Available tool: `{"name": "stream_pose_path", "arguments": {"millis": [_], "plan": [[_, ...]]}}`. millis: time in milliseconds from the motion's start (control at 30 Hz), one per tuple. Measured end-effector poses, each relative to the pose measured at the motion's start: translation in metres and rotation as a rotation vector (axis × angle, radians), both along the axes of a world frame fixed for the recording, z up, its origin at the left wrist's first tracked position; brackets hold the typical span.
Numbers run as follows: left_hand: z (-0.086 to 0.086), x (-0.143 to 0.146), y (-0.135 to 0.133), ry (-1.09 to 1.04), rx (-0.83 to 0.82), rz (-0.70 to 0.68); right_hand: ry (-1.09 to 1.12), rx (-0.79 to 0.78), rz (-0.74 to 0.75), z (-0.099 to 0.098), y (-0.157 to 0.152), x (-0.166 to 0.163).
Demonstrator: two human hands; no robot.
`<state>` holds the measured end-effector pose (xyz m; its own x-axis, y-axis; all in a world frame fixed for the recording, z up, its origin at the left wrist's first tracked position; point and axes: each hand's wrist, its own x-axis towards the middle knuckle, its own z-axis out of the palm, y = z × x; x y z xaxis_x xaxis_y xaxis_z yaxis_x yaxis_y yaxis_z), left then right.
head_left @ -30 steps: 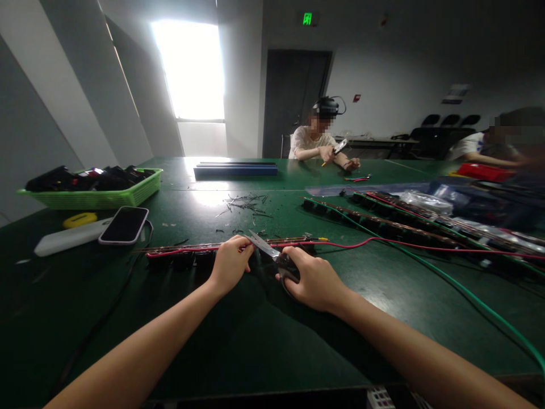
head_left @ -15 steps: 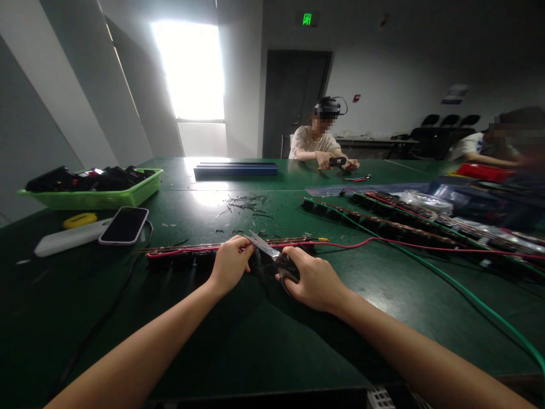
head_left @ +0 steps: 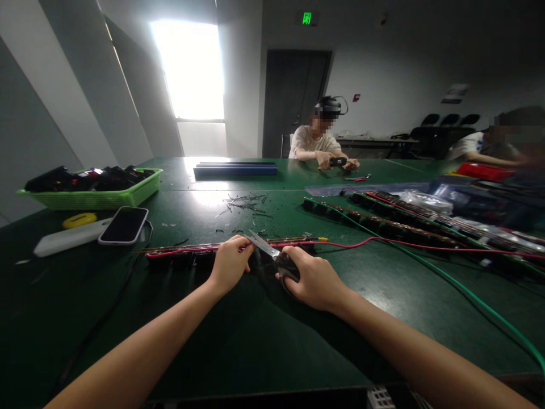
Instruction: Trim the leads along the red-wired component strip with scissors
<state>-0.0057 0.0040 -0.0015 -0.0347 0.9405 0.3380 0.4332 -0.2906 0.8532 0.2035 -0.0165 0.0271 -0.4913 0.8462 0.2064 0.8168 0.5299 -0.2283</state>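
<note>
My right hand [head_left: 317, 281] is wrapped round the dark handles of a pair of scissors [head_left: 265, 247]. Their blades stand slightly apart and point to the upper left, with the tips at the fingers of my left hand [head_left: 230, 261]. The left fingers are pinched together at a long strip of black parts [head_left: 204, 260]; what they hold is too small to make out. Along the strip's top runs a red wire [head_left: 370, 241], which continues to the right. Part of the strip lies hidden behind my hands and the scissors.
Thin black offcuts [head_left: 247, 203] are scattered beyond the strip. On the left are a phone [head_left: 124, 225], a white bar-shaped object [head_left: 72, 237] and a green basket [head_left: 93, 199]. More wired strips [head_left: 383, 223] and a green wire [head_left: 460, 289] lie right. A co-worker [head_left: 315, 142] sits opposite.
</note>
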Motion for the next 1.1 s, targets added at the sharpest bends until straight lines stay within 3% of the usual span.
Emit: {"name": "stream_pose_path", "arguments": {"millis": [700,1100], "plan": [[-0.002,0.0001,0.0011,-0.021,-0.007,0.005,0.03,-0.032,0.043,-0.0008,0.0001,0.001],[-0.0011,0.0003,0.0003,-0.031,-0.022,0.024,0.175,-0.078,0.013,0.0011,0.0042,0.0017]]}}
